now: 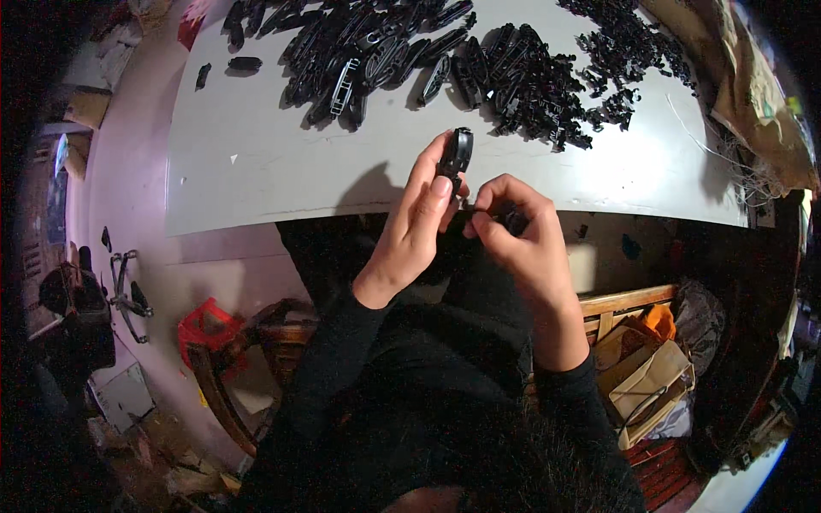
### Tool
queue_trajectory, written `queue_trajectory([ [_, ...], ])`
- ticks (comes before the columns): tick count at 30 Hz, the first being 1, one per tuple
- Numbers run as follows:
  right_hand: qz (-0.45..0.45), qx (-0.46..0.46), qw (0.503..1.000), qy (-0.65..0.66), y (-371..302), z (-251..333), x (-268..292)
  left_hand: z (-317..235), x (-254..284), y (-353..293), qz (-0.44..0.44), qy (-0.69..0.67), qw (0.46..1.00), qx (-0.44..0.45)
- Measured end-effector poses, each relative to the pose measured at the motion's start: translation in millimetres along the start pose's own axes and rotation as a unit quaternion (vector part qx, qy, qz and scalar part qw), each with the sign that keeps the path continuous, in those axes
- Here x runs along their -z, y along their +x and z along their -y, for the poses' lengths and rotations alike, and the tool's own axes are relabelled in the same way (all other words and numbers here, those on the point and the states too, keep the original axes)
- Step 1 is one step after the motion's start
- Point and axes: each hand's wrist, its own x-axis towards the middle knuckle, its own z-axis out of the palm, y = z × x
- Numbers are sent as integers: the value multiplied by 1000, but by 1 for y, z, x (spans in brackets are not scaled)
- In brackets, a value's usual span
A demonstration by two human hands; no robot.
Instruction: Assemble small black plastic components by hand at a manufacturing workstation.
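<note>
My left hand (404, 239) is closed around a long, curved black plastic part (459, 154), held upright over the near edge of the white table (274, 171). Close beside its lower end, my right hand (532, 235) has thumb and forefinger pinched together. Dark, small black plastic bits (513, 221) show within the curled right fingers; their exact shape is hard to make out. Farther back on the table lies a heap of similar long black plastic parts (385, 60).
Small black plastic pieces (543, 107) are heaped right of the long parts, with another pile of tiny black pieces (624, 51) at the far right. Thin clear strands (744, 171) hang by the right edge. Below stand a wooden bench (629, 301) with cardboard (654, 385) and a red plastic stool (205, 329).
</note>
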Motion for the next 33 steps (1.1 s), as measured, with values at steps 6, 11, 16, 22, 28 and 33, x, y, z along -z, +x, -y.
queue_trajectory([
  [6, -54, 111, 987, -100, 5, 7, -4, 1, -2, 0, 68, 113, 983, -127],
  [11, -67, 66, 995, -27, 4, 8, -3, -2, -3, -2, 75, 82, 990, -82],
  [16, -110, 150, 979, -78, 11, -8, 0, 0, -6, -2, 91, 73, 991, -68],
  [22, -73, -42, 990, 116, -1, -8, 14, 3, -5, 9, 98, 196, 963, -158],
  [28, -214, 59, 969, 106, 19, -26, 91, 15, 23, 82, -113, 489, 824, -263],
  [33, -284, 143, 823, -471, 45, -22, 109, 11, 28, 113, -161, 613, 759, -151],
])
